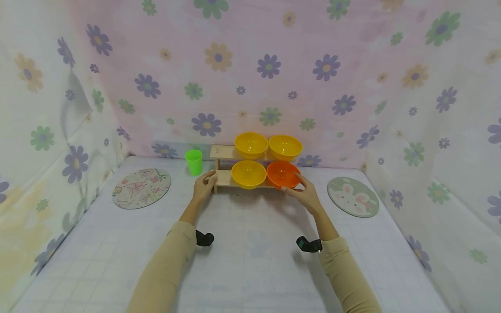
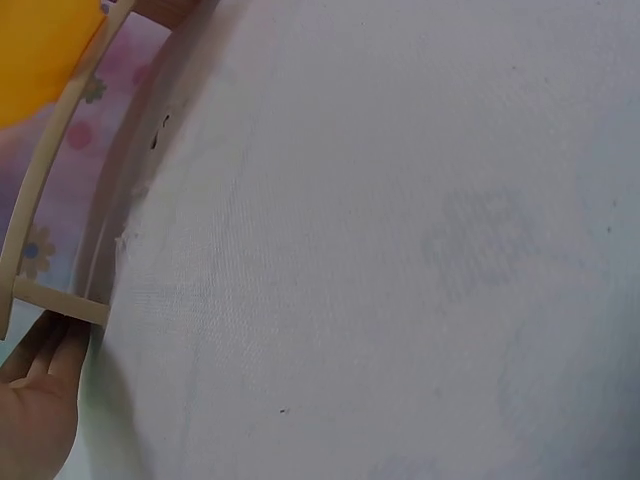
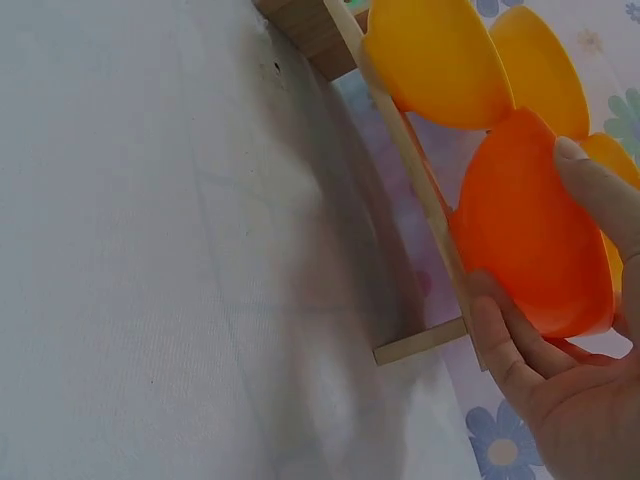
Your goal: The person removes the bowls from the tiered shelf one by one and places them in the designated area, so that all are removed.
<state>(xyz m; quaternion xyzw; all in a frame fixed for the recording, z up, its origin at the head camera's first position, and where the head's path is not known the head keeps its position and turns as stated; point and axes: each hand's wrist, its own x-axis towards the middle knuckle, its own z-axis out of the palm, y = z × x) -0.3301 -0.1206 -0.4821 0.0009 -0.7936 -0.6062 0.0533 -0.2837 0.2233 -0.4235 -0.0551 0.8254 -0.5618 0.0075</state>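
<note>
As both hands meet the wooden rack (image 1: 223,177), the right hand (image 1: 307,195) cups the orange bowl (image 1: 282,174) on its lower right shelf.
From the head view, the left hand (image 1: 203,188) clasps the rack's left end; at the left wrist, fingers (image 2: 45,350) curl against a slat; at the right wrist, fingers (image 3: 510,345) wrap the orange bowl's (image 3: 525,235) smooth, light, likely slippery rim, best gripped there.

1. Both arms wear long beige sleeves (image 1: 168,269), plain and unmarked, ending a little short of the wrists.
2. Left hand (image 1: 203,188) and right hand (image 1: 305,195) are bare; no gloves, rings or watch seen.
3. A small black camera unit (image 1: 204,238) sits at the left cuff; a matching black unit (image 1: 308,244) at the right cuff, with a dark greenish lens face.
</note>
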